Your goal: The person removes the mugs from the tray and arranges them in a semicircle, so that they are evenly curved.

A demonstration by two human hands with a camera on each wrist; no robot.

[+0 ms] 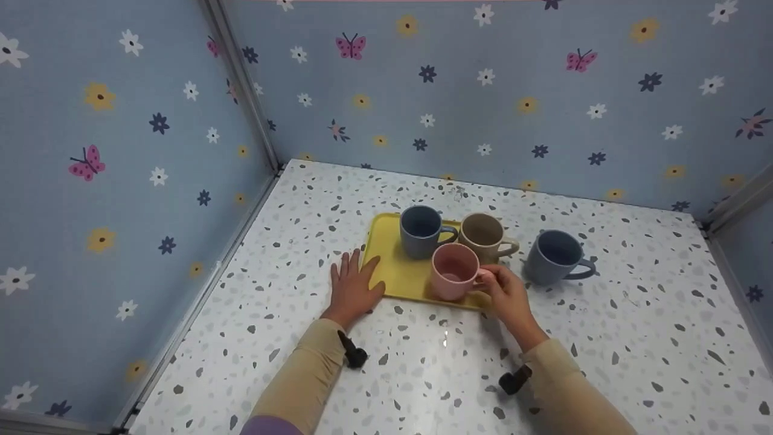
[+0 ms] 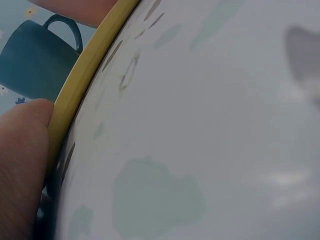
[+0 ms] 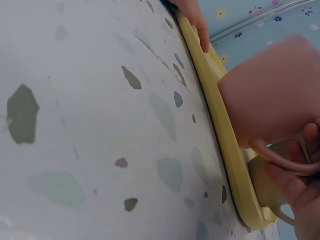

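My right hand point(image 1: 508, 300) grips the handle of a pink mug point(image 1: 454, 272), which stands over the front of a yellow tray point(image 1: 395, 273). In the right wrist view the fingers curl through the handle of the pink mug point(image 3: 275, 92), whose base is right at the tray's surface. My left hand point(image 1: 353, 289) lies spread at the tray's left edge, thumb and forefinger reaching over the rim. On the tray behind the pink mug are a blue mug point(image 1: 420, 232) and a beige mug point(image 1: 482, 232), handles pointing right.
A second blue mug point(image 1: 554, 258) stands on the speckled white table point(image 1: 628, 326), right of the tray and close to my right hand. Flowered blue panels point(image 1: 483, 90) rise behind the table and along its sides.
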